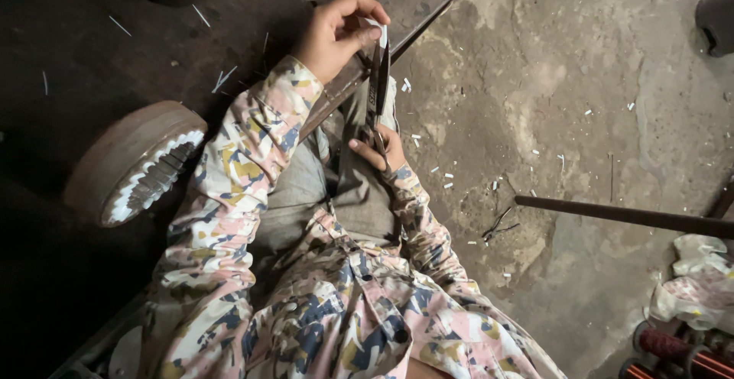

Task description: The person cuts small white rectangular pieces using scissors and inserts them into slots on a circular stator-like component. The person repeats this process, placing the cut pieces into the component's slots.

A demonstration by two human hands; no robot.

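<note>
1. Seated on a rough grey concrete floor [581, 81], patterned pink-and-camo sleeves out front, grey trousers underneath.
2. Left hand [336, 31] up near the top of the view, fingers curled, thumb and forefinger pinching a small white strip of paper-like material [380, 29] right at its end. Not spread, a tight pinch.
3. Right hand [380, 148] lower down over the lap, closed around the handles of a pair of dark metal scissors [378, 89]. Blades pointing up toward the strip, looking only slightly parted, tips reaching just about to the strip.
4. So, looks like mid-snip: strip held at the blade tips, cut either just starting or about to.
5. Little white offcuts [442, 174] scattered on the floor just right of the lap, a few more slivers on the dark slab to the left. Probably trimmings, can't be sure.
6. Round brownish metal core with white-lined toothed slots [138, 161] lying left of the left sleeve, well apart from both hands, untouched.
7. Long dark metal rod [627, 215] off to the right, crumpled white rag [692, 280] and reddish copper wire coils [673, 348] in the bottom right corner.
8. Next move, best guess: needs the pinch kept steady and clear of the blade edges, strip fed squarely between the blades, then a clean squeeze of the handles.
</note>
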